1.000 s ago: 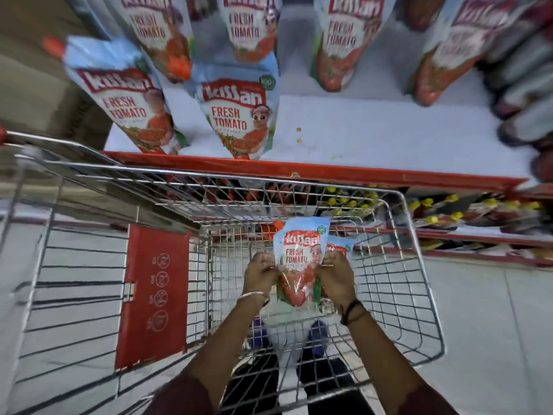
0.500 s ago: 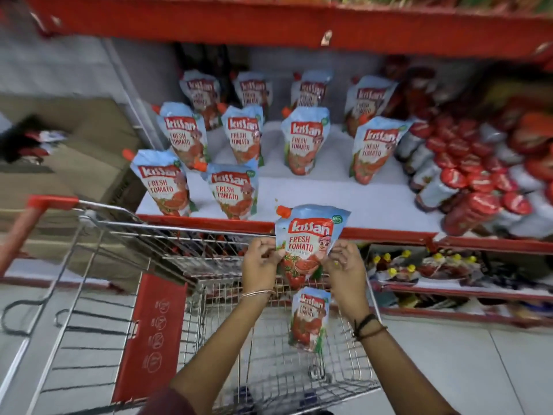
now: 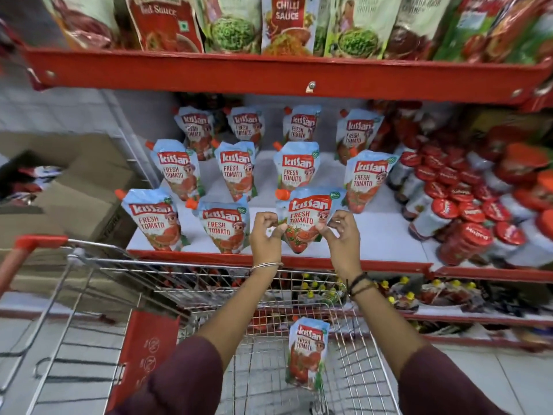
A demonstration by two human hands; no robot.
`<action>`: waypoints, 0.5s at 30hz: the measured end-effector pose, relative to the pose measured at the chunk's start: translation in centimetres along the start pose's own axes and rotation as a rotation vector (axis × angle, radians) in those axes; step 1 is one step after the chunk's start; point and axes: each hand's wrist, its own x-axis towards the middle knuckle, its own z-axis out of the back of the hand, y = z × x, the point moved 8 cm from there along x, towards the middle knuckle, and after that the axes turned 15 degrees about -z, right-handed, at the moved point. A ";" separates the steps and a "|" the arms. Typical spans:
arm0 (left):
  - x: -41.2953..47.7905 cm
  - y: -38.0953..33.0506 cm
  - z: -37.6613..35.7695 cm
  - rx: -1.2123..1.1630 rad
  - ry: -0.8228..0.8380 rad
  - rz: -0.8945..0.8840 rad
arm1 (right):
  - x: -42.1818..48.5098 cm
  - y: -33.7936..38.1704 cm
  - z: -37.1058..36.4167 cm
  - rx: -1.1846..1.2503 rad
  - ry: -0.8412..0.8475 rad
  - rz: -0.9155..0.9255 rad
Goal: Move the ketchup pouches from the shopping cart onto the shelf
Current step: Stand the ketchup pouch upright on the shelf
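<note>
A blue and red ketchup pouch (image 3: 305, 218) with an orange cap is held upright over the front of the white shelf (image 3: 386, 238). My left hand (image 3: 264, 235) pinches its left edge and my right hand (image 3: 341, 235) pinches its right edge. It sits to the right of two front-row pouches (image 3: 224, 226). Several more pouches (image 3: 296, 169) stand in rows behind. One pouch (image 3: 306, 351) stands inside the wire shopping cart (image 3: 209, 283) below my arms.
Red-capped jars (image 3: 466, 217) crowd the right part of the shelf. The red upper shelf (image 3: 269, 73) carries sauce packets. Cardboard boxes (image 3: 74, 193) stand at the left. A lower shelf (image 3: 449, 295) holds small packs behind the cart.
Both hands lifted the pouch out of the cart, up and forward to the front of the shelf. My view tilted up from the cart toward the shelves.
</note>
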 end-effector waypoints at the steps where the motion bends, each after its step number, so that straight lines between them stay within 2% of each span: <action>1: 0.2 0.6 -0.1 0.002 -0.002 -0.002 | 0.4 -0.6 -0.2 0.000 0.003 -0.011; 8: -0.7 4.2 0.5 -0.010 -0.031 0.077 | 1.1 -3.8 -1.3 -0.059 0.036 -0.063; 15: -0.9 4.5 0.4 -0.006 0.025 0.093 | 0.9 -4.6 -1.3 -0.106 0.024 -0.080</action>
